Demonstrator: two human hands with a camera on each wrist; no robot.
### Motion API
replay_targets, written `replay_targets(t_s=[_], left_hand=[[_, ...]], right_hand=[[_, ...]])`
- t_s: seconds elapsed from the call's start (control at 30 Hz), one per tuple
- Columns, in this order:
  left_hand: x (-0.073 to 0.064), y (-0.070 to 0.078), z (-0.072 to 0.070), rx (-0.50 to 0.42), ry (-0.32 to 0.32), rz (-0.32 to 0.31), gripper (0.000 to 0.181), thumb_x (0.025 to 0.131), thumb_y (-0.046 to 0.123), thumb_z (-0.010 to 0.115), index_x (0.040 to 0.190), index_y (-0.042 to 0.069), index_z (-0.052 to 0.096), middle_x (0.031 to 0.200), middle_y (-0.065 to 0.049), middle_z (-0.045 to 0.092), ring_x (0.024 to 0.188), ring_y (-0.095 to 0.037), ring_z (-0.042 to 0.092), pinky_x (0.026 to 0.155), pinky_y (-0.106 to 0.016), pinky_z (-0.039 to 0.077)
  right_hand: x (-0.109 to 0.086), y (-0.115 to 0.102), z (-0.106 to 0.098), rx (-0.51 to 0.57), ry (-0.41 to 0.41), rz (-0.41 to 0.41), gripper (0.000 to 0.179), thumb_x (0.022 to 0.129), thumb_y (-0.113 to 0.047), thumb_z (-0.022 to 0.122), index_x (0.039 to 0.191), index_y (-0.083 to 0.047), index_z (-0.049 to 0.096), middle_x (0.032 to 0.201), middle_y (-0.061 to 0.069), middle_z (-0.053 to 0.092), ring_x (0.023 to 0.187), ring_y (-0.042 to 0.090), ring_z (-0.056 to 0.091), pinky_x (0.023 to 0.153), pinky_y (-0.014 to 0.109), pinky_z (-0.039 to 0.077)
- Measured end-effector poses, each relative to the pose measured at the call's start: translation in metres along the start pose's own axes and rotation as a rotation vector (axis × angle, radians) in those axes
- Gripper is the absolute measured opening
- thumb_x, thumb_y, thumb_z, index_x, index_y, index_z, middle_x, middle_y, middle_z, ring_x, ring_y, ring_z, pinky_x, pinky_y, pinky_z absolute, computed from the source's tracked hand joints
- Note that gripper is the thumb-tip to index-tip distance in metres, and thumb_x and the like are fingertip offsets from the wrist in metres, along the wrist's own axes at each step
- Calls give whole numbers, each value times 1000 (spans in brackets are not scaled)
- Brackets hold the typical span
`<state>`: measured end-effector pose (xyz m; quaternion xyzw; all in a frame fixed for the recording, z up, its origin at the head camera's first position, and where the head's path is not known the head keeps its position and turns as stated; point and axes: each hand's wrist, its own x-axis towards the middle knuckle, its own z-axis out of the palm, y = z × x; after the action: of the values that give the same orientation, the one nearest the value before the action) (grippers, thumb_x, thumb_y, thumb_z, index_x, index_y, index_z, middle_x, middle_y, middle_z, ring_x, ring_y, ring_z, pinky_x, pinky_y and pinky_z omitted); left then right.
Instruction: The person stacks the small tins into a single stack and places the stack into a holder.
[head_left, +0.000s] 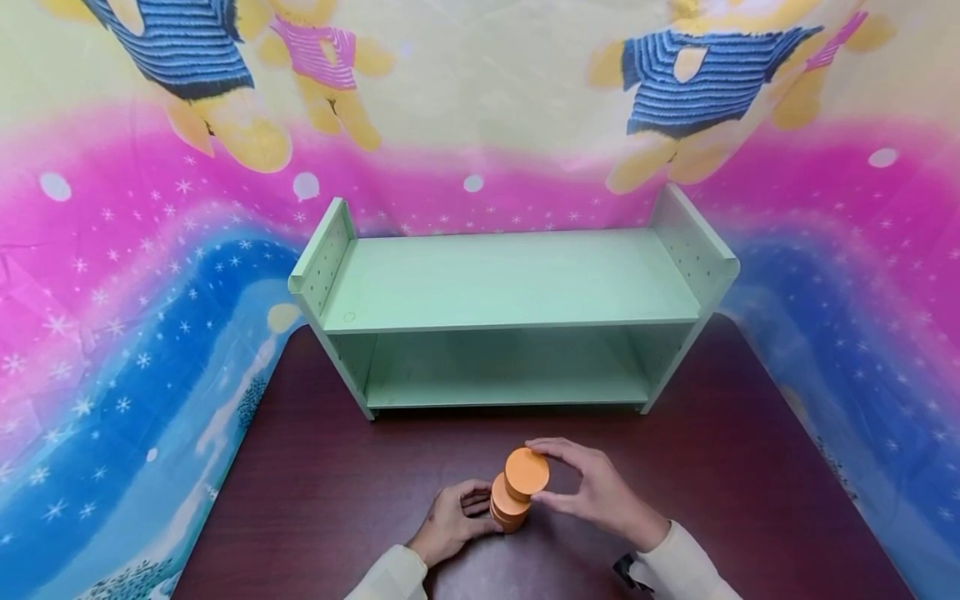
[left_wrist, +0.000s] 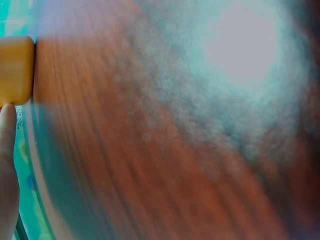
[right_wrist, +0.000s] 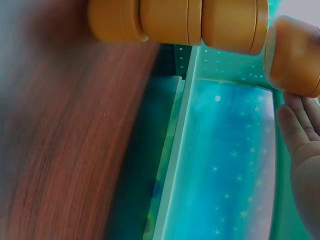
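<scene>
Several round orange lidded jars [head_left: 510, 507] stand stacked on the table, lids smooth and plain. My left hand [head_left: 448, 521] grips the stack low down from the left, thumb in front and fingers behind. My right hand [head_left: 596, 490] pinches one more orange jar [head_left: 527, 471] between thumb and fingers at the top of the stack. In the right wrist view this held jar [right_wrist: 295, 57] is tilted against the end of the row; whether it touches the jar below is unclear. At the left wrist view's edge, a fingertip touches an orange jar [left_wrist: 15, 70].
A pale green two-level shelf [head_left: 495, 279] stands behind the hands on the dark red-brown table [head_left: 315, 500]. A colourful printed cloth [head_left: 480, 108] hangs behind and to both sides. A small black object [head_left: 630, 573] shows at the right cuff.
</scene>
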<state>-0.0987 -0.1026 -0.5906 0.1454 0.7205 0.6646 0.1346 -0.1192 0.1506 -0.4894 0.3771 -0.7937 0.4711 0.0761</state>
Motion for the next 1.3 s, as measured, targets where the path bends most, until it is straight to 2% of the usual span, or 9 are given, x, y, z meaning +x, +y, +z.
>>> replay_targets(t_s=[0.23, 0.37, 0.47, 0.6, 0.87, 1.3], left_hand=[[1, 0, 0, -10, -4, -7, 48, 77, -1, 84, 120, -4, 64, 120, -20, 67, 110, -23, 67, 92, -32, 57], [1, -1, 0, -14, -7, 16, 48, 77, -3, 84, 120, -6, 64, 120, -22, 66, 110, -23, 67, 93, -31, 57], [0, -2, 0, -7, -11, 37, 48, 77, -3, 83, 120, -6, 63, 121, -22, 66, 111, -23, 67, 93, -31, 56], [0, -2, 0, -8, -11, 33, 48, 77, -3, 83, 121, -6, 63, 120, -22, 66, 111, -22, 67, 93, -31, 56], [0, 0, 1, -18, -3, 24, 48, 76, -7, 83, 120, -6, 63, 119, -21, 67, 110, -22, 67, 93, -29, 56], [0, -2, 0, -27, -8, 45, 46, 77, -7, 82, 119, -8, 62, 118, -24, 67, 109, -21, 67, 93, -28, 56]], right_hand=[[0, 1, 5, 29, 6, -44, 63, 73, -6, 90, 129, -2, 62, 125, 17, 65, 114, 26, 64, 97, 25, 53], [0, 0, 7, 32, -4, -44, 62, 74, -7, 90, 129, -3, 62, 125, 17, 65, 114, 26, 64, 96, 24, 54], [0, -1, 9, 27, -12, -31, 62, 74, -8, 90, 130, -3, 62, 125, 16, 65, 114, 25, 64, 94, 28, 56], [1, -1, 10, 18, -15, -24, 62, 75, -10, 90, 130, -4, 62, 126, 14, 66, 114, 24, 64, 92, 35, 58], [0, 3, 15, 16, 2, -53, 63, 71, -8, 91, 127, -1, 63, 125, 11, 66, 112, 25, 65, 96, 22, 53], [0, 4, 17, 19, 1, -64, 63, 71, -6, 92, 127, -1, 63, 122, 15, 67, 112, 25, 65, 95, 24, 54]])
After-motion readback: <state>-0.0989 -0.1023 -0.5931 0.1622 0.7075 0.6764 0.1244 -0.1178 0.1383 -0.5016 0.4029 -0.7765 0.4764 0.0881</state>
